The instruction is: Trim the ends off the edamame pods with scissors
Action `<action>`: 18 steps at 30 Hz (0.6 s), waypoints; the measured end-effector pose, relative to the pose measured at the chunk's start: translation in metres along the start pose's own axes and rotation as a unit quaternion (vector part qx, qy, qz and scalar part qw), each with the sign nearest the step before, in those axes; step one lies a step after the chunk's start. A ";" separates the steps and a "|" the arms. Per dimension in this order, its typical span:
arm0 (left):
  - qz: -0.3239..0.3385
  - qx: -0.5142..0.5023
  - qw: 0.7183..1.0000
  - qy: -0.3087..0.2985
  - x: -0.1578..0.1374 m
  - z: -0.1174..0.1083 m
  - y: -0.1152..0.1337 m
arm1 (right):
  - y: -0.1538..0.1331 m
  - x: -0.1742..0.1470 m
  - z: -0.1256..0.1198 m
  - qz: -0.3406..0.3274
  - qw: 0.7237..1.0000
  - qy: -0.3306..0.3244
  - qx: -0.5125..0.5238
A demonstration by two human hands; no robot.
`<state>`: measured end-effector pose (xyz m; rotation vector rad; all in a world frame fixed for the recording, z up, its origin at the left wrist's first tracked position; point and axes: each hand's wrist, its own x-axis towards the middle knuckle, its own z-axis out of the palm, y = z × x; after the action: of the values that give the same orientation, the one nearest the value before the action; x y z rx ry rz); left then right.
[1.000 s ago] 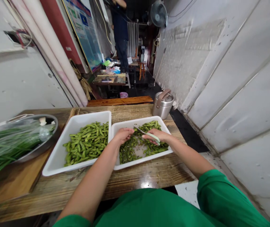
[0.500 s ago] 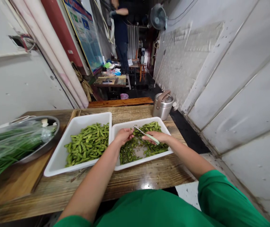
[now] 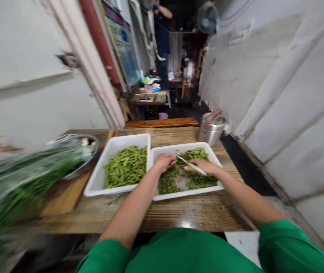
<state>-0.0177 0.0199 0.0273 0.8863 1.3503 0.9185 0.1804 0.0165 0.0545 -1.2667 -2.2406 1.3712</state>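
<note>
Over the right-hand white tray (image 3: 156, 197), my right hand (image 3: 203, 167) is closed round a pair of scissors (image 3: 191, 165) with pale green handles. The blades point to the left, at the fingertips of my left hand (image 3: 165, 162). Those fingers are pinched together on an edamame pod, which is mostly hidden. Green edamame pods (image 3: 197, 154) and small dark green scraps (image 3: 169, 182) lie in this tray, with part of its wet bottom showing. Left of it, touching, stands a second white tray (image 3: 96, 178) with a heap of whole pods (image 3: 127, 165).
At the left, a metal bowl (image 3: 93, 159) and long green stalks in clear plastic (image 3: 45, 174) rest on a wooden board (image 3: 62, 201). A lidded steel pot (image 3: 211, 129) stands at the table's (image 3: 190, 218) back right corner. Farther back, a person (image 3: 162, 41) stands beside a low table.
The whole view has shifted, so the trays and table appear farther right, with some blur. Both hands keep nearly the same place over the right tray, scissor tips still at my left fingertips.
</note>
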 end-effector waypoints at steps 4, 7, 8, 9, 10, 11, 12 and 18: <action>-0.019 -0.002 1.000 0.004 -0.005 0.003 -0.006 | 0.008 0.000 0.004 -0.033 0.999 -0.033 -0.025; -0.032 -0.010 0.999 -0.014 -0.002 0.002 -0.009 | 0.018 0.006 0.006 0.005 0.999 -0.048 -0.013; -0.037 -0.012 0.999 -0.022 -0.001 0.002 -0.010 | 0.021 0.007 0.007 0.021 0.998 -0.057 -0.001; -0.040 -0.013 0.999 -0.030 0.000 0.002 -0.010 | 0.023 0.008 0.008 0.036 0.998 -0.059 0.008; -0.043 -0.012 0.998 -0.037 0.000 0.002 -0.010 | 0.025 0.008 0.009 0.045 0.997 -0.064 0.015; -0.045 -0.010 0.998 -0.040 -0.001 0.002 -0.010 | 0.026 0.009 0.010 0.049 0.997 -0.063 0.019; -0.047 -0.006 0.998 -0.042 -0.001 0.002 -0.010 | 0.027 0.009 0.011 0.053 0.997 -0.062 0.018; -0.058 0.078 0.995 0.019 -0.009 0.006 -0.006 | 0.029 0.012 0.009 0.037 0.998 -0.052 -0.015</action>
<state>-0.0112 0.0094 0.0259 0.9023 1.5065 0.7510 0.1842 0.0254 0.0231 -1.3306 -2.3126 1.4677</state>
